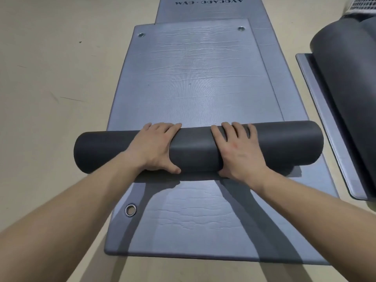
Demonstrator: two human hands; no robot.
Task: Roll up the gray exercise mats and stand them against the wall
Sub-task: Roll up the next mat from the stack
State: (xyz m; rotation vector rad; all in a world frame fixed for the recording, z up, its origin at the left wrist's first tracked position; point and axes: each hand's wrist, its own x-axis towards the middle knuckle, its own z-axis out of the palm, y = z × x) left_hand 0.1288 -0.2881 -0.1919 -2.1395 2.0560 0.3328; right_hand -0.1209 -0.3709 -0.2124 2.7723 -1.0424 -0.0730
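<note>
A gray exercise mat lies flat on the floor, its near part wound into a dark roll that runs crosswise in the middle of the view. My left hand presses on the roll left of center, fingers over the top and thumb at the near side. My right hand grips it right of center in the same way. Under this mat lies a second gray mat, flat, with a metal eyelet near its close left corner.
A beige floor spreads to the left. On the right, a dark rolled mat rests on another flat gray mat. A white mesh object shows at the top right corner.
</note>
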